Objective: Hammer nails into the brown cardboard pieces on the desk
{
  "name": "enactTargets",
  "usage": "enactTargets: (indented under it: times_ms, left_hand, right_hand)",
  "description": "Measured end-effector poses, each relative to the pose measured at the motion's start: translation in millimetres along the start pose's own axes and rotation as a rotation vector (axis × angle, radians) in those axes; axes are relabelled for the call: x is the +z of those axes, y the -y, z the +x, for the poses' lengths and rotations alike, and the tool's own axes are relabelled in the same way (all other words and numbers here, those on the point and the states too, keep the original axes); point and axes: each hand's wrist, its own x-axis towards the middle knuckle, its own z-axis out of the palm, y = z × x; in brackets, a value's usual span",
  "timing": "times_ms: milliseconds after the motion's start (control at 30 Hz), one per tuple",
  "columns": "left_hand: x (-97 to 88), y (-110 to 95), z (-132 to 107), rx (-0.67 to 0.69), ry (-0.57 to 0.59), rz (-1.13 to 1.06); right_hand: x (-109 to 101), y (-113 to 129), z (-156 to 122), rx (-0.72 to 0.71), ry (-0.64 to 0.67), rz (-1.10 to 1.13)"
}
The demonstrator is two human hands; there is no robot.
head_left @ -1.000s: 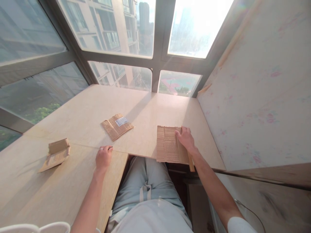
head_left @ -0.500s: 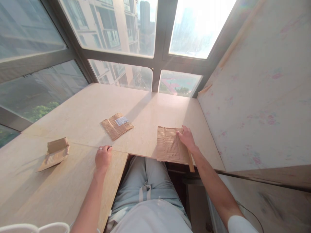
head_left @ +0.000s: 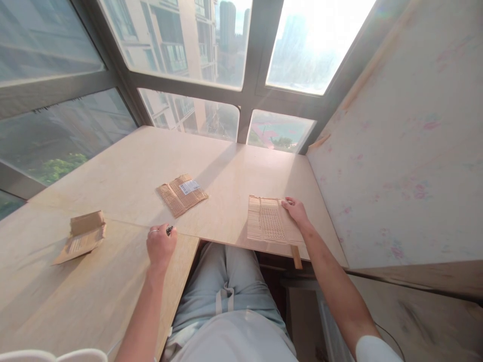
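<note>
Bright daylight, washed-out window pane (head_left: pixel 320 42), long shadows across tabletop (head_left: pixel 124 171), wide-angle edge stretch

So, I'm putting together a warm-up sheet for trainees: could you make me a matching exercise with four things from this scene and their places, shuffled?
Things:
1. ribbed cardboard sheet
2. small dark object
3. labelled cardboard
4. bent cardboard

Places:
A. off to the left of the left hand, touched by neither hand
B. in the grip of the right hand
C. lying between the other two cardboard pieces
D. in the left hand's grip

Pairs: 1-B, 2-D, 3-C, 4-A
</note>
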Motion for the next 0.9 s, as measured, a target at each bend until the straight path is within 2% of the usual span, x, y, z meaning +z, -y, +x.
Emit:
enactTargets:
  times_ms: [67, 133, 300, 400, 500, 600, 733, 900]
  left_hand:
    - [-3.9, -15.6, -4.9, 0.026, -0.022, -0.057]
    - [-7.9, -39.7, -13.1, 0.070, -0.032, -0.150]
    - [-13.1, -122.5, -44.4, 0.216, 0.075, -0.504]
    - [-5.2, -166.6, -64.7, 0.283, 0.186, -0.712]
    - [13.3, -197.6, -79.9, 0.298, 0.272, -0.844]
    - [36.0, -218.0, -84.1, 0.303, 0.293, -0.909]
    - [59.1, -232.6, -72.2, 0.360, 0.268, -0.932]
    - [65.1, -229.1, -56.7, 0.387, 0.268, -0.957]
  right_hand:
    - [-5.4, -1.9, 4.1, 0.036, -0.017, 0.023]
    - [-9.8, -3.0, 7.6, 0.062, -0.040, 0.039]
    - [-10.8, -1.1, 13.9, 0.090, -0.093, 0.065]
    - [-8.8, 1.7, 16.6, 0.099, -0.110, 0.080]
    - [-8.3, 2.5, 16.6, 0.092, -0.123, 0.094]
    - [-6.9, -0.2, 12.8, 0.066, -0.111, 0.110]
    - [0.6, -6.4, 3.2, 0.021, -0.068, 0.139]
    - [9.0, -10.4, -5.7, -0.022, -0.026, 0.191]
